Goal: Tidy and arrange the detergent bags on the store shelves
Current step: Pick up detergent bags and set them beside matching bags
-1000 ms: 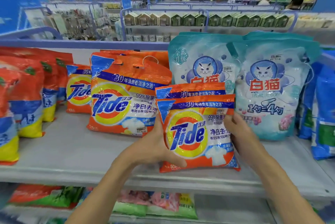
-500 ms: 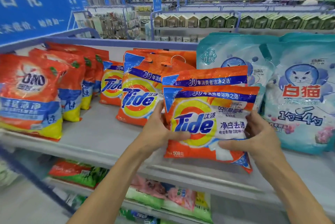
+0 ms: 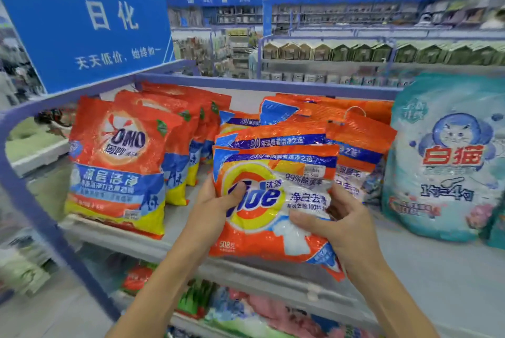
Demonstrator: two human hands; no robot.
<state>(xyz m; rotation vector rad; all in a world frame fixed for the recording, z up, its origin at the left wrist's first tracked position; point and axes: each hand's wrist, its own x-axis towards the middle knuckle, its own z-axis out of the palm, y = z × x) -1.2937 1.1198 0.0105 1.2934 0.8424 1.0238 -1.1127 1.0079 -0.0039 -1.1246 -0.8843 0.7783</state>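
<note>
Over the front edge of the grey metal shelf (image 3: 410, 261): two small orange plastic Tide detergent bags (image 3: 273, 209), stacked one behind the other and, as far as can be judged, held clear of the shelf board.

Left hand (image 3: 216, 212): curled round the stack's left edge, thumb laid across the printed logo.

Right hand (image 3: 338, 225): curled round the lower right corner, thumb pressed into the white patch, where the film is crumpled.

Just behind: a larger orange Tide bag (image 3: 360, 141), leaning backward.

To the left: a row of red-and-yellow OMO detergent bags (image 3: 117, 168), upright.

To the right: a tall teal pouch printed with a white cat (image 3: 442, 162).

Above left: a blue aisle sign (image 3: 87, 20).

Handling note, offered as judgement: the pair should be held squared between both hands so that the rear bag is not let slip. The base is best set down flat first, in front of the larger Tide bag, labels outward. The powder fill is likely to slump, so the grip should be released only once the stack is propped on the bag behind.
</note>
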